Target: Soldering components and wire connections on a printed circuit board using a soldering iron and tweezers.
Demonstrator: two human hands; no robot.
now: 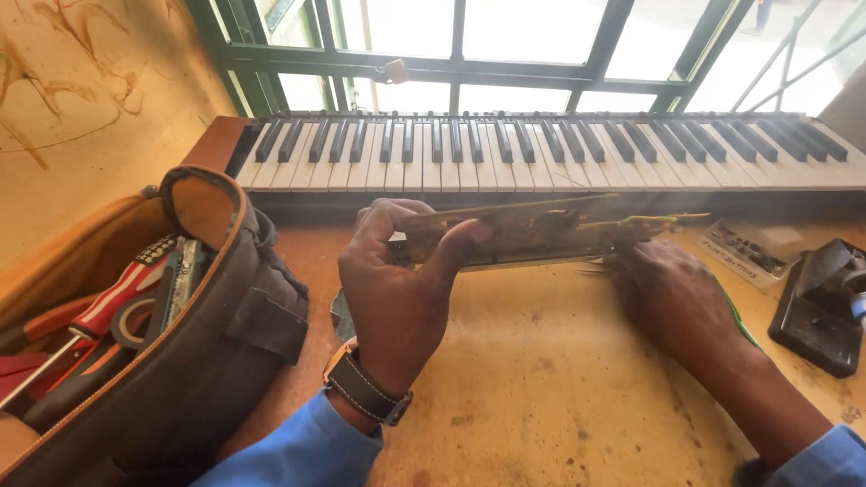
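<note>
Both hands held a long narrow circuit board (pixel 523 230) edge-up just above the counter (pixel 541 388), right in front of the keyboard (pixel 541 149). The board's long axis ran left to right, roughly parallel to the key row, with the right end tipped slightly far and up.

Left hand (pixel 397 289) was at the board's left end: thumb over the near face, fingers curled over the top edge and far side, so its grip was clamped on the board. Watch with a dark strap on that wrist, blue sleeve below.

Right hand (pixel 667 293) sat at the right end, knuckles up, fingers tucked under and behind the board. It was blurred, so contact looked likely but I could not tell if its grip was closed on the board or only propping it.

Left hand looked like the main hold. The board's middle spanned free between the two hands.

Around: open brown tool bag (pixel 207 352) at left with a red-handled screwdriver (pixel 122 293) inside; small clear box (pixel 753 251) and a black tool (pixel 825 302) at right, both apart from the hands. Window (pixel 505 41) behind the keyboard.
</note>
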